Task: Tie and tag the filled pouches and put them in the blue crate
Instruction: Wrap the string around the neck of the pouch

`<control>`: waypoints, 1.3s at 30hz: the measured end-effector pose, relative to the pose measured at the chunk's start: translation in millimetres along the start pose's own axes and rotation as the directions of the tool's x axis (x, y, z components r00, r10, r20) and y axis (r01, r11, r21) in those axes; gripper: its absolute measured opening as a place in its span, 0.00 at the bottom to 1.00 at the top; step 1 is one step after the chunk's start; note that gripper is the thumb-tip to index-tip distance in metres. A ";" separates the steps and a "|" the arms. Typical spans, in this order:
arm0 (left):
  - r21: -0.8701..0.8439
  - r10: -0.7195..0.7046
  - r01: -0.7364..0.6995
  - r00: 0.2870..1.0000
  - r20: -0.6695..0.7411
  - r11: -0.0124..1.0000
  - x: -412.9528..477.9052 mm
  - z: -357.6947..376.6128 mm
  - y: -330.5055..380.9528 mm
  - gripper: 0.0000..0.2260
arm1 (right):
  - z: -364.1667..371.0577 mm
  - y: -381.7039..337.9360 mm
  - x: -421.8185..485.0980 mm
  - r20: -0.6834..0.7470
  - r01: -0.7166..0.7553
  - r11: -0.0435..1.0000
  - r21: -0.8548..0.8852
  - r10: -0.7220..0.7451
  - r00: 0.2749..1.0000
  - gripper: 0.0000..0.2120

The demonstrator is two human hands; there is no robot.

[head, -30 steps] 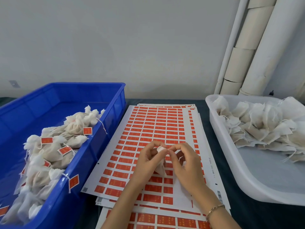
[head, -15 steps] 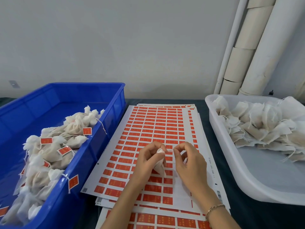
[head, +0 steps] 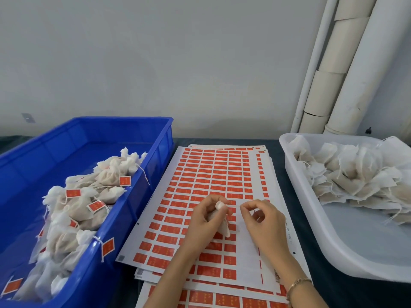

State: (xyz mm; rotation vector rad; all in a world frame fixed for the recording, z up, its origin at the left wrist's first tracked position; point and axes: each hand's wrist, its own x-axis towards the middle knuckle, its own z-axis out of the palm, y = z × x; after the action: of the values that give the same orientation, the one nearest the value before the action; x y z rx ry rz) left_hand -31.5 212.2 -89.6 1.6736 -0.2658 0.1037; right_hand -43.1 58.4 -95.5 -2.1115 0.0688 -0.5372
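Observation:
My left hand [head: 205, 221] grips a small white filled pouch [head: 222, 226] by its gathered neck, over the sticker sheets. My right hand [head: 263, 221] is a little to the right, thumb and forefinger pinched on the pouch's thin drawstring [head: 234, 204], which stretches between the two hands. The blue crate [head: 138, 196] on the left holds several tied pouches with red tags [head: 89, 196]. A white tray [head: 333, 247] on the right holds a heap of untagged pouches [head: 355, 174].
A stack of sheets of red stickers [head: 211, 174] lies on the dark table between crate and tray. One tag hangs over the crate's near rim [head: 107, 247]. White pipes [head: 347, 63] stand against the wall at the back right.
My hands were together on the pouch's neck. My right hand has moved to the right, drawing the string out taut, while my left hand keeps hold of the pouch.

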 end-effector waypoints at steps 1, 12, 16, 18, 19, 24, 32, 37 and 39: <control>-0.001 -0.006 0.006 1.000 -0.002 1.000 0.2 -0.2 0.1 0.03 | -0.2 0.6 0.9 0.020 -0.017 1.000 0.014 0.017 1.000 0.05; -0.015 -0.064 0.063 0.997 -0.035 0.998 -1.1 -2.2 2.9 0.06 | 0.2 19.0 44.5 -0.055 -0.075 0.947 -0.313 0.061 0.997 0.15; -0.004 -0.096 0.096 0.993 -0.063 0.995 0.7 1.8 1.2 0.06 | 1.7 28.5 44.9 0.025 -0.115 0.945 -0.305 0.128 0.991 0.20; 0.031 -0.106 0.109 0.990 -0.090 0.994 4.0 5.6 -0.5 0.05 | 2.3 28.3 43.9 0.062 -0.131 0.971 -0.199 0.146 0.987 0.19; 0.051 -0.120 0.125 0.988 -0.095 0.991 6.7 7.9 -1.0 0.05 | 1.4 27.4 44.0 0.075 -0.136 0.978 -0.158 0.150 0.986 0.19; 0.103 -0.168 0.172 0.985 -0.048 0.980 35.0 18.3 3.5 0.11 | -8.0 20.5 50.7 0.066 -0.199 0.970 0.139 0.191 0.979 0.20; 0.235 -0.073 0.092 0.993 -0.089 0.968 65.4 40.2 -5.8 0.09 | -8.2 21.3 56.6 0.140 -0.405 0.826 0.392 0.382 0.914 0.28; 0.388 0.014 0.013 0.998 -0.065 0.921 68.7 33.0 -10.4 0.07 | -15.2 17.9 57.3 0.249 -0.440 0.786 0.435 0.364 0.897 0.16; 0.461 0.014 0.003 0.999 -0.034 0.887 69.0 27.5 -9.3 0.10 | -18.5 15.7 55.8 0.309 -0.459 0.763 0.455 0.348 0.885 0.12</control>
State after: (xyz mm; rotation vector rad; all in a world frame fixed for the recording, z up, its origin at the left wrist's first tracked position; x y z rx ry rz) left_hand 35.1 178.1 -86.6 2.1440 -0.2288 0.2148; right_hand 2.2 21.0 -79.8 -1.5386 0.2333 -0.0496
